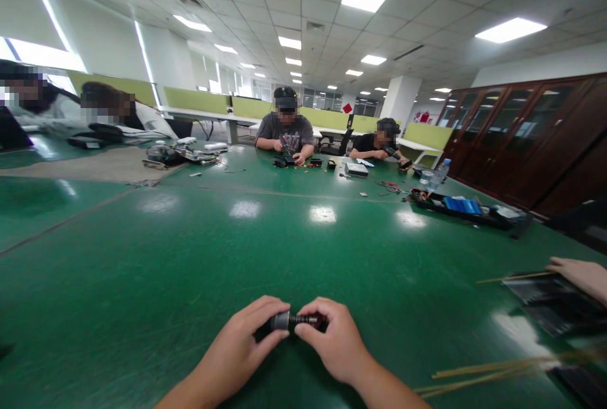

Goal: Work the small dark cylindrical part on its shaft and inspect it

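Observation:
My left hand (pixel 253 336) is closed around a dark cylindrical part with a grey metal collar (pixel 282 320), thumb and fingers on its two sides. Just to the right, my right hand (pixel 332 336) pinches a slim ringed metal shaft (pixel 306 319) whose far end looks dark red. The shaft points into the collar end and lies in line with it. Whether the two pieces are joined is not clear. Both hands are low over the green table (pixel 213 257), and the palms hide the outer ends.
At the right edge, another person's hand (pixel 581 276) rests by a dark flat panel (pixel 554 301), near thin wooden sticks (pixel 478 368). A black tray of parts (pixel 469 210) and a water bottle (pixel 442 172) stand behind. Several people work around the table.

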A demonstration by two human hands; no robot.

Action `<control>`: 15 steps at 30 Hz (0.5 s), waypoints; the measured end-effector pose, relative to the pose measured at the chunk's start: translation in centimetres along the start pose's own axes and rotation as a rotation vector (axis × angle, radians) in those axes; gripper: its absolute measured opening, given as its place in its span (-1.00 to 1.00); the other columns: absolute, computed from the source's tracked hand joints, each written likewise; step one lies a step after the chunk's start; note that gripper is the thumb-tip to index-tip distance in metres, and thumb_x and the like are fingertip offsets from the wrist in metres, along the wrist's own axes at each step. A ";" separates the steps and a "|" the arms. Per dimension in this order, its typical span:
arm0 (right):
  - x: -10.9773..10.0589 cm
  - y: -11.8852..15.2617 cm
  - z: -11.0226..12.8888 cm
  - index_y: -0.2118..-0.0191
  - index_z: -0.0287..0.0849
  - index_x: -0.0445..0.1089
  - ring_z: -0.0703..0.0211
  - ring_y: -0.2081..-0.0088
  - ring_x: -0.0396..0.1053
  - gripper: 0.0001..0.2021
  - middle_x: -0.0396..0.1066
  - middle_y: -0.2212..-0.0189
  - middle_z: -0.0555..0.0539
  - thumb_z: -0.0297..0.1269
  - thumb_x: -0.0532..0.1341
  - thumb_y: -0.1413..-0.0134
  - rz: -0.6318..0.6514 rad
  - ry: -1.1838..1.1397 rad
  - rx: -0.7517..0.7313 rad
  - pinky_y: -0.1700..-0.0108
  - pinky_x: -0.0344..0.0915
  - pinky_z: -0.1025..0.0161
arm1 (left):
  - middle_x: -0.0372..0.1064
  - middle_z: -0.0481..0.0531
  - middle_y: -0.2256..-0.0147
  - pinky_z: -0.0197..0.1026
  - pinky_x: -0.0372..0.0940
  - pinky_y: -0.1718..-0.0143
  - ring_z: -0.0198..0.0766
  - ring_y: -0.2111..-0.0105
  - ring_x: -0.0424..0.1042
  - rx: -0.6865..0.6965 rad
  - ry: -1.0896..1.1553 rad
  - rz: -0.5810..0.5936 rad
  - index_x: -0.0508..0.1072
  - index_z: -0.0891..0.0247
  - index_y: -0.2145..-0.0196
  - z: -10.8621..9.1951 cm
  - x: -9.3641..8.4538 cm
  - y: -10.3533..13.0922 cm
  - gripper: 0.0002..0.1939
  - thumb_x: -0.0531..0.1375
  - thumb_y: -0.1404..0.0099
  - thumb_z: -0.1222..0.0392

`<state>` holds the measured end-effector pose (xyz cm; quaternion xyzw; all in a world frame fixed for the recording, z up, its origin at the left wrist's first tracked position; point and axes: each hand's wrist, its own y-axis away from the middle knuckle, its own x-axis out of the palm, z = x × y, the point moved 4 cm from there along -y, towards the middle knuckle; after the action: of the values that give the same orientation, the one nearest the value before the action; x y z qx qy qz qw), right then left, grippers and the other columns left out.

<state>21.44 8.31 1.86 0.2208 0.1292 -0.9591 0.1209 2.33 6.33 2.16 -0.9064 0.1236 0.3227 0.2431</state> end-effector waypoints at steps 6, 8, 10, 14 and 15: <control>0.1 0.0 -0.1 0.32 -0.13 0.53 0.24 0.40 0.33 -0.92 0.43 0.44 0.02 -0.33 0.32 0.01 -0.008 0.003 -0.001 0.33 0.19 0.33 | 0.38 0.08 0.03 -0.12 0.30 -0.07 -0.15 0.01 0.39 -0.005 0.003 -0.003 0.39 0.07 -0.05 0.1 0.0 0.1 -0.69 0.19 -0.35 0.20; 0.1 0.1 -0.1 0.31 -0.13 0.52 0.25 0.40 0.33 -0.92 0.43 0.44 0.03 -0.33 0.32 0.01 -0.008 -0.001 -0.005 0.33 0.20 0.33 | 0.38 0.07 0.02 -0.12 0.30 -0.07 -0.15 0.01 0.38 -0.008 0.004 0.005 0.38 0.07 -0.05 0.1 0.0 0.0 -0.69 0.19 -0.35 0.20; 0.1 0.1 -0.2 0.31 -0.13 0.52 0.25 0.40 0.33 -0.91 0.43 0.44 0.03 -0.34 0.33 0.01 -0.009 -0.004 -0.010 0.33 0.19 0.33 | 0.37 0.07 0.02 -0.12 0.30 -0.07 -0.16 0.00 0.38 -0.012 0.005 0.008 0.38 0.06 -0.05 0.2 0.0 0.0 -0.69 0.18 -0.36 0.20; 0.1 0.0 -0.3 0.32 -0.14 0.52 0.24 0.40 0.33 -0.92 0.43 0.44 0.02 -0.33 0.32 0.00 -0.005 -0.015 0.004 0.34 0.20 0.33 | 0.38 0.09 0.03 -0.09 0.31 -0.06 -0.13 0.01 0.38 -0.005 0.005 -0.002 0.38 0.08 -0.05 0.3 0.0 0.0 -0.69 0.18 -0.36 0.20; 0.1 0.0 -0.3 0.32 -0.14 0.52 0.24 0.40 0.33 -0.92 0.43 0.44 0.02 -0.33 0.32 0.00 -0.004 -0.022 0.009 0.34 0.20 0.33 | 0.39 0.10 0.03 -0.08 0.32 -0.05 -0.13 0.02 0.39 0.001 0.006 -0.007 0.39 0.09 -0.05 0.3 -0.1 0.0 -0.69 0.18 -0.36 0.20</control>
<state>21.47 8.36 1.54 0.2106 0.1239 -0.9623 0.1195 2.12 6.49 2.00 -0.9075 0.1214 0.3192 0.2445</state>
